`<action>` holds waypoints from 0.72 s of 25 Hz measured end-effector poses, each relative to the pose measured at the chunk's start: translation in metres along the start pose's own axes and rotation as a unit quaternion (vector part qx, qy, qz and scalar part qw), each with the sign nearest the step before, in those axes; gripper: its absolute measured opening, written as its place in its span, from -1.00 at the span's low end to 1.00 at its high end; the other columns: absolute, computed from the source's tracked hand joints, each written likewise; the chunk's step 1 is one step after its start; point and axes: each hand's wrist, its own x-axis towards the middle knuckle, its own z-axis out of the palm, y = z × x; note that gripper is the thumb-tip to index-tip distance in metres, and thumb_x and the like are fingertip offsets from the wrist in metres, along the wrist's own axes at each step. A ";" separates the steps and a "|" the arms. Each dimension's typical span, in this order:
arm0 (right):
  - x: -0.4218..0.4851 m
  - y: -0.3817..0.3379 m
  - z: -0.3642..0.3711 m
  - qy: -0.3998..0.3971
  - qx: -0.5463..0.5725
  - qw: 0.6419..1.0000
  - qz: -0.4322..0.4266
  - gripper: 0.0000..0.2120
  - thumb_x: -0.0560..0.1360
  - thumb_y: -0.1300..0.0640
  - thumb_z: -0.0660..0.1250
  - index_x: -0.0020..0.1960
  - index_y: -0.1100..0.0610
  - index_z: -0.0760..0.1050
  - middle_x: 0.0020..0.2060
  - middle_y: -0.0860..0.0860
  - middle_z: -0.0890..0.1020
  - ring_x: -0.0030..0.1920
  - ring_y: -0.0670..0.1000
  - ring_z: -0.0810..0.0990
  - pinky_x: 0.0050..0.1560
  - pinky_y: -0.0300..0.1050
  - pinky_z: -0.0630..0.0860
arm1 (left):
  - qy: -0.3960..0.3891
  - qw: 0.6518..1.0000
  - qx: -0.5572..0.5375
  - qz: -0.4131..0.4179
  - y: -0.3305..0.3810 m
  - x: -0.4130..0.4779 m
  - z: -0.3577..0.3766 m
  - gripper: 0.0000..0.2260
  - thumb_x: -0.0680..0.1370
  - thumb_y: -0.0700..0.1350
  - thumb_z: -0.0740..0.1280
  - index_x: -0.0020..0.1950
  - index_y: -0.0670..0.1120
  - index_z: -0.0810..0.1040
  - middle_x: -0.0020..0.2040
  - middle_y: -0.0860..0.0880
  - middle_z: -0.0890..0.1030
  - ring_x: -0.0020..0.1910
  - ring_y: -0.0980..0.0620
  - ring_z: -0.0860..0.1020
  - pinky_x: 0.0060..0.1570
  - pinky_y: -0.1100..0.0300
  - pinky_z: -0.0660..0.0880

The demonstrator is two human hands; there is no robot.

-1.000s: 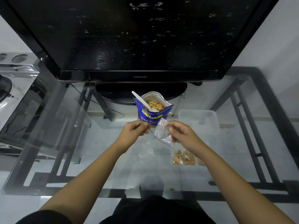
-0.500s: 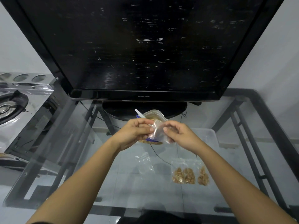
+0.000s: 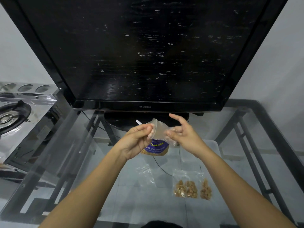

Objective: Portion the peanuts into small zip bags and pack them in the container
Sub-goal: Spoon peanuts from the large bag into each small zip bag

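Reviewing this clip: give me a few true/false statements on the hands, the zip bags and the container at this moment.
1. Both the left hand and the right hand pinch one zip bag. True.
2. That zip bag is already filled. False: it looks empty.
3. Several filled bags lie on the glass table. True.
4. The filled bags are packed away. False: they lie on the table, outside the container.

Head-worn camera looks forward and down, close over the glass table.
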 end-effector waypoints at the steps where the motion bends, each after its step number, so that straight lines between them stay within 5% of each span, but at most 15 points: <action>1: 0.000 0.000 -0.002 -0.001 -0.014 1.000 -0.007 -0.47 0.49 0.12 0.35 0.37 -0.15 0.23 -0.03 0.01 0.68 0.00 -0.06 0.65 -0.06 -0.24 0.50 | 0.024 0.999 0.045 0.015 0.003 -0.001 0.002 -0.91 0.37 -0.24 0.42 -0.14 -0.17 0.67 -0.30 -0.06 0.64 -0.36 0.13 0.58 -0.35 0.36 0.55; 3: 0.000 0.001 -0.006 0.013 -0.042 0.999 -0.013 -0.45 0.46 0.09 0.38 0.37 -0.13 0.25 -0.03 -0.03 0.67 0.03 -0.08 0.62 0.04 -0.20 0.50 | 0.065 0.968 0.235 0.060 0.011 -0.004 0.006 -0.88 0.48 -0.30 0.33 -0.07 -0.16 0.64 -0.25 -0.04 0.64 -0.36 0.18 0.58 -0.38 0.39 0.51; 5: 0.000 0.005 -0.008 0.050 -0.042 0.998 -0.018 -0.44 0.41 0.07 0.43 0.34 -0.11 0.30 -0.05 -0.04 0.66 0.00 -0.06 0.63 0.07 -0.17 0.52 | 0.096 0.894 0.426 0.096 0.017 -0.007 0.006 -0.87 0.52 -0.27 0.31 0.03 -0.16 0.60 -0.24 0.01 0.61 -0.45 0.28 0.53 -0.49 0.48 0.41; 9: 0.007 0.008 -0.006 0.055 0.006 0.998 -0.016 -0.51 0.47 0.16 0.38 0.30 -0.12 0.27 -0.04 0.01 0.65 -0.01 -0.01 0.64 0.04 -0.13 0.56 | 0.151 0.798 0.555 0.180 0.020 -0.002 0.001 -0.90 0.50 -0.17 0.35 -0.02 -0.08 0.63 -0.24 0.09 0.62 -0.30 0.25 0.55 -0.36 0.52 0.42; 15: 0.012 0.010 -0.007 0.067 0.022 0.997 -0.021 -0.52 0.51 0.19 0.32 0.36 -0.05 0.26 -0.02 0.02 0.65 -0.05 -0.06 0.64 0.03 -0.12 0.56 | 0.181 0.823 0.515 0.155 0.022 0.003 -0.003 -0.92 0.51 -0.19 0.34 -0.10 -0.10 0.63 -0.35 0.09 0.57 -0.41 0.30 0.51 -0.35 0.42 0.40; 18: 0.015 0.007 -0.003 0.075 -0.078 0.994 -0.035 -0.44 0.51 0.26 0.27 0.43 -0.02 0.16 0.36 0.01 0.40 0.26 -0.12 0.42 0.21 -0.17 0.41 | 0.185 0.829 0.508 0.143 0.024 0.009 -0.003 -0.92 0.50 -0.19 0.34 -0.11 -0.08 0.63 -0.32 0.05 0.60 -0.33 0.19 0.54 -0.25 0.31 0.43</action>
